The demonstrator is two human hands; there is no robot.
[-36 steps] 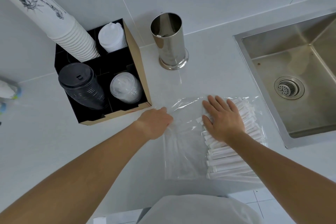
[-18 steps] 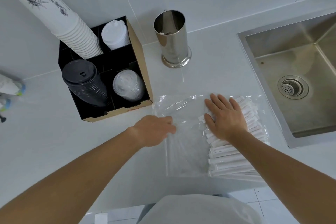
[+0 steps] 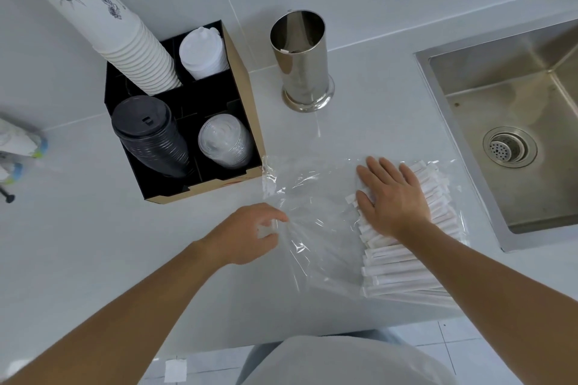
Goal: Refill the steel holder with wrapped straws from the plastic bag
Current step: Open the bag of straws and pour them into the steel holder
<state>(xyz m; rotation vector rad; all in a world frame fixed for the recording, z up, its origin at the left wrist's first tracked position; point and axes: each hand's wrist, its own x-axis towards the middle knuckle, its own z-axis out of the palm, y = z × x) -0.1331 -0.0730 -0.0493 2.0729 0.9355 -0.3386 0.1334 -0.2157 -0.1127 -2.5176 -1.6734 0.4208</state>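
A clear plastic bag lies flat on the white counter, with a stack of white paper-wrapped straws in its right half. My right hand presses flat, fingers spread, on the upper part of the straws through the bag. My left hand pinches the bag's left edge, and the plastic wrinkles toward it. The steel holder stands upright at the back by the wall, with almost nothing visible inside.
A black and cardboard organizer left of the bag holds stacked white paper cups, white lids, black lids and clear lids. A steel sink is set in the counter on the right. The counter's front edge runs just below the bag.
My left hand has slid down along the bag's left edge and gathered the plastic. My right hand stays pressed on the straws.
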